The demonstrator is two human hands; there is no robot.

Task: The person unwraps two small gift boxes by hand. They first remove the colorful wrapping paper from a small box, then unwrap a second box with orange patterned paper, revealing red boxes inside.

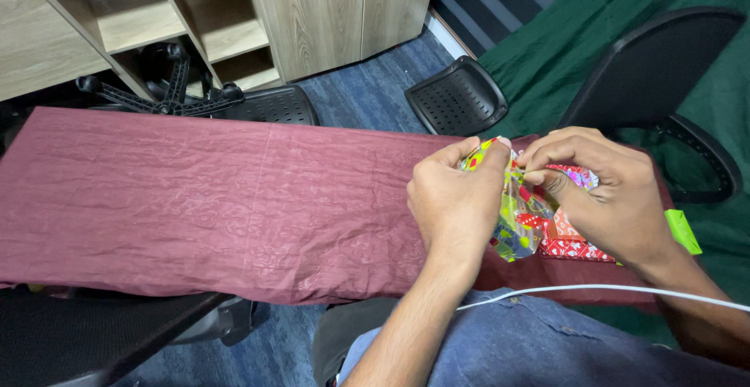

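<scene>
A small folded piece of bright patterned paper [519, 219], yellow-green with red and blue, sits between both hands above the right end of the desk [195, 199]. The left hand [457, 199] has its grip pinched on the paper's top edge, thumb against forefinger. The right hand [605, 192] pinches the same edge just beside it. Beneath lie red patterned sheets [570, 242] and a green slip [682, 231]. A white cable [594, 289] crosses the person's lap.

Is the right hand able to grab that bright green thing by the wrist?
Probably yes: the green paper piece lies uncovered beside the right hand, though that hand is pinching the colourful wrapped packet.
</scene>
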